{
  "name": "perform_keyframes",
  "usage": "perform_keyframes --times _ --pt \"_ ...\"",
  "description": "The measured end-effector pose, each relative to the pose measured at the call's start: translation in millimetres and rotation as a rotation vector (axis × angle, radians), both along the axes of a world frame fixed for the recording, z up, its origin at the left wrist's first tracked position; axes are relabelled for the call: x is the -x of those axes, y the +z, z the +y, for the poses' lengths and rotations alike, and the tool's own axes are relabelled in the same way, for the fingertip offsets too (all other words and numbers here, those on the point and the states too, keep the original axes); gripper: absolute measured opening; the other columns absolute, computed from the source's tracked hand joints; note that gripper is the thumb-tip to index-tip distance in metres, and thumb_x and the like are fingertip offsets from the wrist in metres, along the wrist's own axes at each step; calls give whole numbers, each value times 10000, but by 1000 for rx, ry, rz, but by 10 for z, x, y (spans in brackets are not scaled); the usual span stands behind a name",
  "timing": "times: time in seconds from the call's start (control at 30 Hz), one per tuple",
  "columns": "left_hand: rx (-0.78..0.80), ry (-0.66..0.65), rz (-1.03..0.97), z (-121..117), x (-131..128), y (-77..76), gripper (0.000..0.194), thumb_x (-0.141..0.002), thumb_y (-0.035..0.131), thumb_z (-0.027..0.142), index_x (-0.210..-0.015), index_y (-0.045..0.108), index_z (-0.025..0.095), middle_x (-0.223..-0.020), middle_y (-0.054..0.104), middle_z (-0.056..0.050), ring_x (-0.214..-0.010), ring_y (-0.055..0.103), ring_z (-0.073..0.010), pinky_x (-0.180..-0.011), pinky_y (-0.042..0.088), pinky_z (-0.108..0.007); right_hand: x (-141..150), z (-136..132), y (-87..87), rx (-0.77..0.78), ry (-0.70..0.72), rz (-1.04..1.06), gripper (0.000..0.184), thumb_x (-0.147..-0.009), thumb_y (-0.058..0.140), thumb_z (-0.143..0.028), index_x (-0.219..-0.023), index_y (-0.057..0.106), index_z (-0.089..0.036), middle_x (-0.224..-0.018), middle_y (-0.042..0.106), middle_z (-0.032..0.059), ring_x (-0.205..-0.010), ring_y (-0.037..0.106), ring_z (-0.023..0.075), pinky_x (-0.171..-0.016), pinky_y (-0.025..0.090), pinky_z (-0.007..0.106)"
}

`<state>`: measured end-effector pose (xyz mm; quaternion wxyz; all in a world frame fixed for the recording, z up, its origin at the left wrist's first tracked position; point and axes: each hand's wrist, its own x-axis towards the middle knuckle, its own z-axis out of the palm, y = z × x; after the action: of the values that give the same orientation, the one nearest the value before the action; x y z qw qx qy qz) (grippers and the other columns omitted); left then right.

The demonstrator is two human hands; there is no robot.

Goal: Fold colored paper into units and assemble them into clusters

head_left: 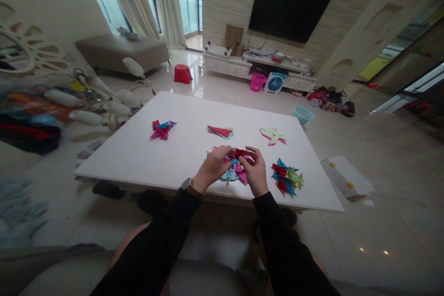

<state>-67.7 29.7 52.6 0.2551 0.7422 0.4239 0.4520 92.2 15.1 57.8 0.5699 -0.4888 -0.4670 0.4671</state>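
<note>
My left hand (213, 166) and my right hand (255, 169) meet above the near edge of the white table (138, 152). Both pinch a small folded red paper piece (239, 152) between their fingertips. Just beneath them lies a heap of pink and light blue folded papers (236, 172). A pile of red, blue and green folded pieces (287, 177) sits right of my right hand. Black sleeves cover both forearms, and a watch is on my left wrist.
Farther back on the table lie a pink and blue paper cluster (162, 129), a red and teal stack (220, 131) and a light green and pink piece (273, 136). White sheets (347, 176) lie on the floor at right. A cluttered shelf (52, 101) stands left.
</note>
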Motion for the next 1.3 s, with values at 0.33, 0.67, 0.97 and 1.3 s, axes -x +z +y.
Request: perform_keyframes --times 0.33,0.67,0.97,1.3 --pt "-205 20 11 -29 -68 25 187 -837 617 60 -964 592 194 -981 590 -45 -923 594 -176 -816 497 -291 -31 -10 -82 -125 -34 -177 262 -831 684 -300 -1068 613 -213 -1030 709 42 -848 704 179 -755 565 312" --pt "-185 111 41 -13 -141 -46 97 -861 692 147 -952 674 173 -1016 604 -72 -987 611 -208 -860 520 -341 -44 -52 -10 -208 -71 -381 176 -871 625 -254 -1039 656 -214 -1001 729 50 -860 712 197 -726 572 312" --pt "-177 96 78 -15 -144 -26 66 -904 635 161 -902 701 166 -989 617 -79 -956 613 -204 -853 519 -346 -46 -60 -16 -225 -77 -454 169 -870 615 -253 -1028 657 -212 -1004 732 59 -861 705 200 -753 568 326" --pt "-164 93 146 -3 -119 -56 75 -915 634 190 -909 709 181 -1038 638 -77 -996 607 -209 -888 505 -360 -39 -54 -34 -225 -83 -482 166 -858 616 -267 -1009 659 -213 -992 731 58 -862 696 202 -738 568 326"
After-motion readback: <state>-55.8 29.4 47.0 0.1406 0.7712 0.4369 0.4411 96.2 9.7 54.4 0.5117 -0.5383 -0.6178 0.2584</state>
